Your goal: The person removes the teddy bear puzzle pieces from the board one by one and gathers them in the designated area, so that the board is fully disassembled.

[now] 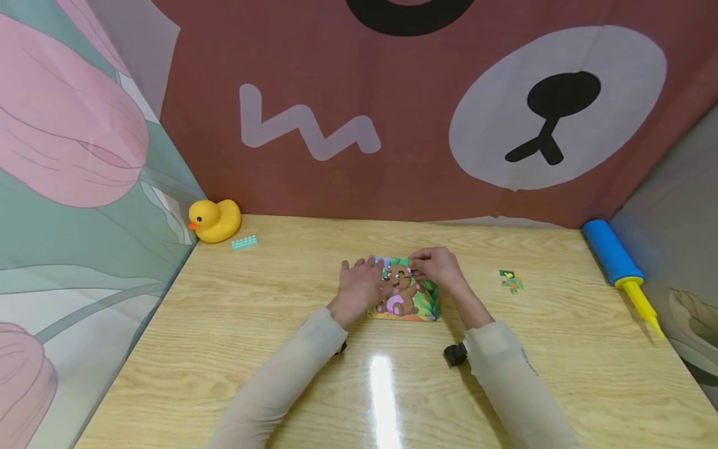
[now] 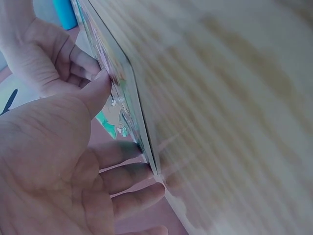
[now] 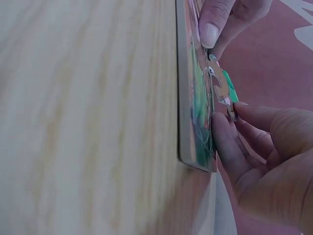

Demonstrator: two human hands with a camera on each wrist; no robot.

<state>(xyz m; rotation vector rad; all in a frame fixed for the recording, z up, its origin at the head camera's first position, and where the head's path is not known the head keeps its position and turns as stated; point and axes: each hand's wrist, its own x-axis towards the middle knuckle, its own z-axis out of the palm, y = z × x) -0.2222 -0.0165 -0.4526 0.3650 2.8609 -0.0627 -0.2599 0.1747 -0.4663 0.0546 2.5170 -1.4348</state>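
A jigsaw puzzle with a cartoon brown animal among green leaves lies in a thin tray on the table. My left hand rests over its left side, fingers spread and nearly straight. In the left wrist view the thumb touches the picture and the other fingers reach the tray's edge. At the upper right of the puzzle, my right hand pinches a puzzle piece between thumb and fingertips. That brown and green piece stands tilted up from the picture. Its far end comes close to the left thumb.
Loose puzzle pieces lie to the right of the puzzle. A yellow rubber duck and a mint toy brick sit at the back left. A blue and yellow pump lies along the right edge. Printed cloth walls enclose the table.
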